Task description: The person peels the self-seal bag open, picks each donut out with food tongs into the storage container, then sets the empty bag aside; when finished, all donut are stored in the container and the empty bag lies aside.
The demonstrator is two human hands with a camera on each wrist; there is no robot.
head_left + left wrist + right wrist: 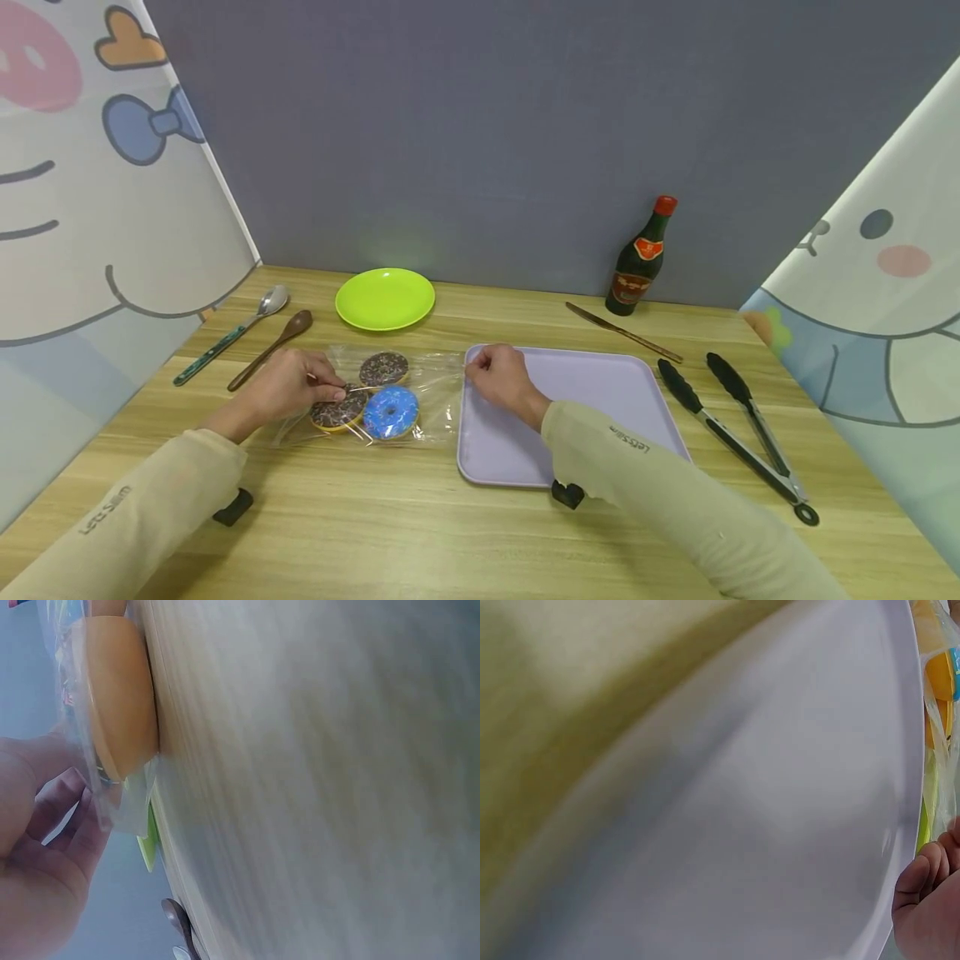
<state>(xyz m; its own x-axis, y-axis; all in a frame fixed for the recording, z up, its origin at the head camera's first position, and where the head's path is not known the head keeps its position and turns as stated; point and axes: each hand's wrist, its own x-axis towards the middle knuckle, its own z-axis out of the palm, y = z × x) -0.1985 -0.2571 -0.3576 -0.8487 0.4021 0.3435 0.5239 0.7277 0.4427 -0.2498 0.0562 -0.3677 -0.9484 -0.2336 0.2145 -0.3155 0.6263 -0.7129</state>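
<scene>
A clear plastic bag (438, 387) lies on the table with three toy donuts in it. Two donuts are chocolate brown with sprinkles, one at the back (383, 369) and one at the left (339, 412); the third is a blue donut (391, 412). My left hand (295, 387) pinches the bag at its left part, over the left brown donut. In the left wrist view, that hand (45, 847) has thumb and fingers at the film beside a donut's tan underside (124, 694). My right hand (501, 379) pinches the bag's right end, above the tray's left edge.
A lilac tray (592, 375) sits under the right forearm. Behind the bag is a lime green plate (386, 298). Two spoons, metal (232, 333) and wooden (272, 348), lie left. Rightward are a knife (622, 331), tongs (738, 433) and a dark bottle (639, 262).
</scene>
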